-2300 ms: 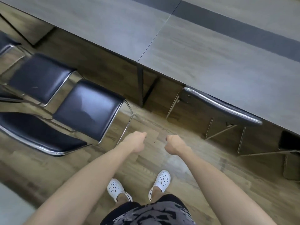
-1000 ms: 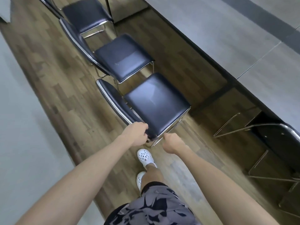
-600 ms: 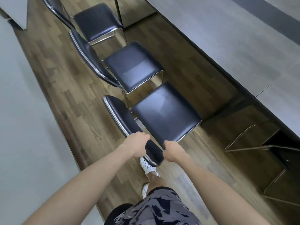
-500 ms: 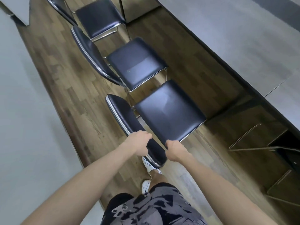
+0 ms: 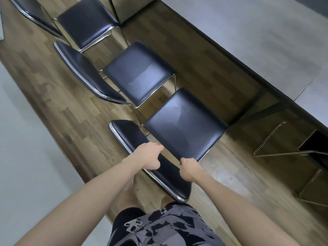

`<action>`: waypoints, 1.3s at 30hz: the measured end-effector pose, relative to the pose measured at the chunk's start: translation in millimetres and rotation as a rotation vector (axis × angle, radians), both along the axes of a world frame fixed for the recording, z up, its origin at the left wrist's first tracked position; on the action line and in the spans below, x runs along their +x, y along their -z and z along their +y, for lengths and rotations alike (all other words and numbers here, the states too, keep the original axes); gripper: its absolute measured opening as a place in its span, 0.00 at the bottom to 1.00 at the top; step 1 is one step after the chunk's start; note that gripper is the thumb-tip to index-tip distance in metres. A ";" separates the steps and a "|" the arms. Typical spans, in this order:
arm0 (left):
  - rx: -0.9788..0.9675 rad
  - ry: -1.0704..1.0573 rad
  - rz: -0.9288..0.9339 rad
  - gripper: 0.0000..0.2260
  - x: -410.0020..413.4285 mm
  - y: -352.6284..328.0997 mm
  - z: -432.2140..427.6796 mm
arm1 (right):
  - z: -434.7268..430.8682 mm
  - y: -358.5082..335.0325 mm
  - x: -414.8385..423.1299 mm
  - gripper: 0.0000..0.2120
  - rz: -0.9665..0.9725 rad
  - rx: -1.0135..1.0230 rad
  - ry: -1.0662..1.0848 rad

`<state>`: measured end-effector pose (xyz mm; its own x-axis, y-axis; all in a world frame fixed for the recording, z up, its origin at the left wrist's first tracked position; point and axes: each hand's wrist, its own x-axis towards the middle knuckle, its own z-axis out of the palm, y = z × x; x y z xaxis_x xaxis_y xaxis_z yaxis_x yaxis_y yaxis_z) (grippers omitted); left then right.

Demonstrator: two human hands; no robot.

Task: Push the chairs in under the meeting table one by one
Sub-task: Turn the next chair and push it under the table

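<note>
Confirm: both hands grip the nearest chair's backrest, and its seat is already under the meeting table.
Wrong on the seat: the head view shows the nearest chair's seat out on open floor, short of the meeting table. The left hand and right hand do grip its backrest.

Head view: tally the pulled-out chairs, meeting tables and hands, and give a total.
Pulled-out chairs: 3 (nearest chair, middle chair, far chair)
Meeting table: 1
Hands: 2 (left hand, right hand, both gripping the nearest chair)
Total: 6

Wood-plank floor (image 5: pixel 58 96) bears three black chairs (image 5: pixel 140 73) in a row beside the table (image 5: pixel 248 32).
</note>
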<state>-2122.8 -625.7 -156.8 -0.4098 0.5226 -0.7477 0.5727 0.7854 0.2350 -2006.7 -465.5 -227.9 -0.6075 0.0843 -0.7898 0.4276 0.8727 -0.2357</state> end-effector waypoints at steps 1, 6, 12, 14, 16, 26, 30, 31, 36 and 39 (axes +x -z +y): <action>-0.014 0.005 -0.014 0.28 -5.8 1.0 -1.0 | -1.4 0.8 -1.7 0.17 -0.004 0.003 0.011; -0.103 0.122 -0.053 0.25 -40.5 11.1 -11.5 | -13.8 -0.1 -13.0 0.17 -0.027 0.019 0.091; -0.075 0.238 -0.091 0.26 -76.0 15.9 -27.6 | -39.5 -9.7 -24.2 0.14 -0.034 0.046 0.301; -0.063 0.270 -0.105 0.27 -84.1 16.8 -35.7 | -54.2 -12.5 -26.2 0.15 -0.033 0.045 0.373; -0.044 0.321 -0.115 0.28 -94.7 17.1 -44.2 | -70.2 -17.7 -29.4 0.15 -0.028 0.054 0.407; -0.030 0.606 -0.096 0.30 -138.9 26.2 -89.3 | -135.0 -30.0 -23.4 0.18 0.030 0.123 0.691; 0.030 0.663 -0.029 0.29 -143.1 40.9 -96.7 | -144.6 -30.3 -15.4 0.23 0.024 0.162 0.677; 0.045 0.666 -0.004 0.28 -142.2 44.8 -97.8 | -147.2 -30.7 -12.7 0.25 0.032 0.171 0.662; 0.089 0.682 0.158 0.25 -126.8 61.6 -101.7 | -160.0 -28.1 3.8 0.34 0.045 0.296 0.573; 0.080 0.662 0.207 0.27 -119.3 67.7 -104.7 | -159.7 -23.0 11.1 0.33 0.030 0.339 0.542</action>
<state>-2242.1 -730.4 -224.4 -0.1159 0.7618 -0.6373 0.9643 0.2402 0.1117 -1995.6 -625.2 -205.0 -0.4299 0.6277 -0.6490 0.8265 0.5629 -0.0030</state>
